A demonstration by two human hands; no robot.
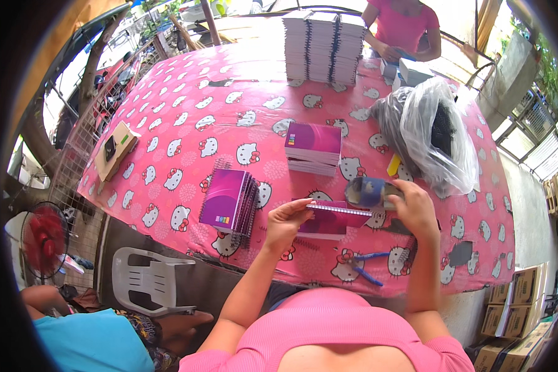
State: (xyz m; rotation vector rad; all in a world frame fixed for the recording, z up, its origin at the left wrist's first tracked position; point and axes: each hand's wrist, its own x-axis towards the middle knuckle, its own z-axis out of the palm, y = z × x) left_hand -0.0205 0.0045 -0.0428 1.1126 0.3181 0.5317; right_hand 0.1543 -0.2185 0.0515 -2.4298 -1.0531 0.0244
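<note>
head view: i see left hand (285, 226) pinching notebook (340, 210), long axis crosswise toward right hand (416, 208), gripping bluish cylinder (367, 192).

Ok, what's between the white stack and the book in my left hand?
In the head view, a purple stack sits on the pink cloth between the white stack and your book.

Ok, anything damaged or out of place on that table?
Yes: a grey patch interrupts the print of the pink tablecloth near its right front; tear or repair, can't tell. Similar dark patch toward the far side, left of centre.
</note>
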